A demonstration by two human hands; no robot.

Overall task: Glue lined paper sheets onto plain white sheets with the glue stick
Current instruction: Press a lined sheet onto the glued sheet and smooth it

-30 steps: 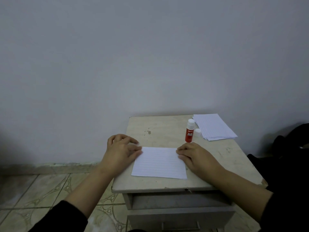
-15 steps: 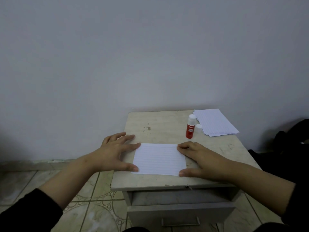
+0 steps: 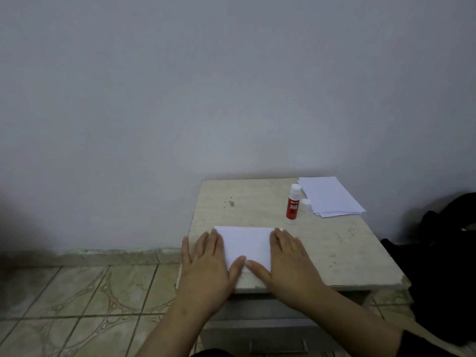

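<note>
A lined paper sheet (image 3: 247,243) lies flat on the small beige table (image 3: 334,253), near its front edge. My left hand (image 3: 208,264) presses flat on the sheet's left side, fingers straight. My right hand (image 3: 286,258) presses flat on its right side. The two thumbs meet at the sheet's near edge. A red glue stick (image 3: 293,205) stands upright behind the sheet, its white cap (image 3: 305,204) beside it. A stack of lined sheets (image 3: 329,196) lies at the back right corner. Any plain sheet under the lined one is hidden.
The table stands against a plain grey wall (image 3: 231,86) and has a drawer (image 3: 278,343) below its top. Patterned floor tiles (image 3: 77,305) lie to the left. A dark bundle of cloth (image 3: 443,253) sits at the right of the table.
Both hands slid inward over the sheet from its outer edges, and now cover its left and right sides with the thumbs touching. The view shifted slightly.
</note>
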